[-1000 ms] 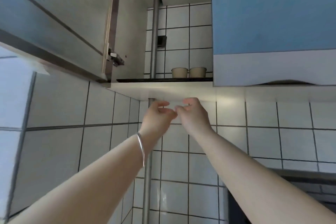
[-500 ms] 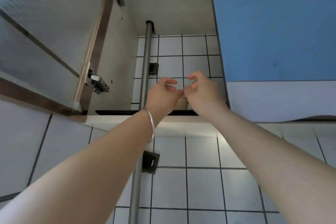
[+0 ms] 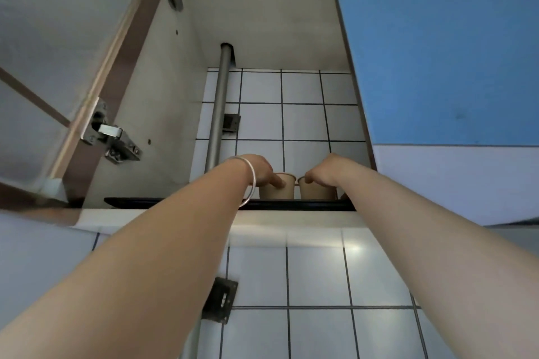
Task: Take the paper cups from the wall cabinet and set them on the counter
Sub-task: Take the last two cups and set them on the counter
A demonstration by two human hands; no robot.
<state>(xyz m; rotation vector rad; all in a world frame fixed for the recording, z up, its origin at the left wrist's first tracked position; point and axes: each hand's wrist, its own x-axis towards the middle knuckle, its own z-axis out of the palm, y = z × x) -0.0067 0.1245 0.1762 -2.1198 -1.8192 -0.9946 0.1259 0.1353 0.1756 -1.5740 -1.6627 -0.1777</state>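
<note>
Head cam: both hands, left hand (image 3: pixel 259 169) and right hand (image 3: pixel 326 170), each pinching a paper cup (image 3: pixel 277 188) rim (grab step, looks like), next lift both down to the desk.

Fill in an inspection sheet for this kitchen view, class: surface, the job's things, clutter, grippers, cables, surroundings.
Surface: dark shelf tray inside the open wall cabinet; no counter in view.
Job's things: left paper cup and right paper cup, upright, side by side on the tray.
Clutter: nothing seen.
Grippers: left hand fingers on the left cup's rim; right hand curled over the right cup's rim.
Cables: nothing seen.
Surroundings: metal pipe, white wall tiles, open door with hinge, blue cabinet door.
</note>
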